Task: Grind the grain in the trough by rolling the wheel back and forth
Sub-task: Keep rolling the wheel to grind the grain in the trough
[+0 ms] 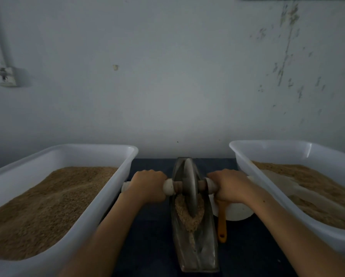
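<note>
both hands, left hand (147,185) and right hand (230,185), grip the wheel (189,183) axle over grain (189,216) in the trough (197,250)

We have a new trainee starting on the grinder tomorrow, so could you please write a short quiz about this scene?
1. True or false: the left hand and the right hand each grip one end of the axle through the wheel.
2. Where does most of the grain in the trough lie? A) on the near side of the wheel B) heaped at the far tip C) spilled on the table
3. Fill in: the orange handle lies to the ___ of the trough.

Key: 1 true; 2 A; 3 right
</note>
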